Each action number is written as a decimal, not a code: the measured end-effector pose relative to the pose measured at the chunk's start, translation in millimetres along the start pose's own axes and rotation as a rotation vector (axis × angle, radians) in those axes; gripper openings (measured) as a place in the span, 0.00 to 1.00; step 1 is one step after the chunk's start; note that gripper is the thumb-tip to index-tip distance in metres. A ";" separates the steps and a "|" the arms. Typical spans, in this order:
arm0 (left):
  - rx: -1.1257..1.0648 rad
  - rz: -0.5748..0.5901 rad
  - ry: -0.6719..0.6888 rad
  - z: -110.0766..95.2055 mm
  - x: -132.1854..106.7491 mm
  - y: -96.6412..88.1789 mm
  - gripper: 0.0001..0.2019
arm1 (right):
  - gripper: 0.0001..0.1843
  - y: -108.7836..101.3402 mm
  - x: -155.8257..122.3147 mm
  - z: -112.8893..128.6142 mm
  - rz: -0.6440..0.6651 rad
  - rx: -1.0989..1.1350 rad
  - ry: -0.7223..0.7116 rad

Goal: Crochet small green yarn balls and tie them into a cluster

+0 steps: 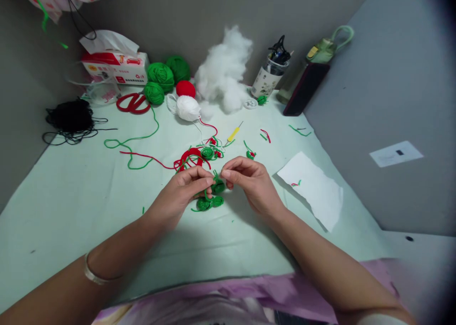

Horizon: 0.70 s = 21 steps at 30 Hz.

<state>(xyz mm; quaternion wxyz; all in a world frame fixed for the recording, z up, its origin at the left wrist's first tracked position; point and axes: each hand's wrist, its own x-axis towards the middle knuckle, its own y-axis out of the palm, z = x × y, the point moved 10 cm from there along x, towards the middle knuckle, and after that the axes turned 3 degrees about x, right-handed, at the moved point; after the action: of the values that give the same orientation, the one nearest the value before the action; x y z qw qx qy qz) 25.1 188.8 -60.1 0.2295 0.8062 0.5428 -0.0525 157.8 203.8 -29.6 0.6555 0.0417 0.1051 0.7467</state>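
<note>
My left hand [185,188] and my right hand [249,180] meet over the middle of the pale green table [71,201]. Both pinch a small green crocheted piece [216,186] between thumb and fingers. Beneath it lie more round green crocheted pieces [209,203], touching one another. Just beyond my hands sits a tangle of red yarn [190,157] with small green and red crocheted bits [210,150]. A yellow-handled crochet hook [234,133] lies a little farther back.
At the back stand green yarn balls [162,78], a red ball [185,88], a white ball [187,108], white stuffing [223,71], red scissors [132,102], a tissue box [116,64], a jar of tools [269,75] and a bottle [313,63]. Black yarn [69,118] lies left, white paper [313,187] right.
</note>
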 end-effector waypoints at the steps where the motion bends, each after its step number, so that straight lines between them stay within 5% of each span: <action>1: 0.003 0.000 -0.001 -0.2 0.2 0.0 0.07 | 0.10 0.3 0.1 0.2 0.000 -0.002 0.002; 21: 0.009 0.002 -0.011 3.3 1.8 -1.9 0.08 | 0.10 2.7 -2.6 7.3 -0.028 -0.082 -0.025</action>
<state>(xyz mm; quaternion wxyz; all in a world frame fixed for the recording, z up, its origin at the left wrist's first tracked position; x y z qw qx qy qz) 24.7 189.5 -64.3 0.2288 0.8076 0.5403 -0.0593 157.1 201.7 -21.7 0.6682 0.0226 0.0665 0.7406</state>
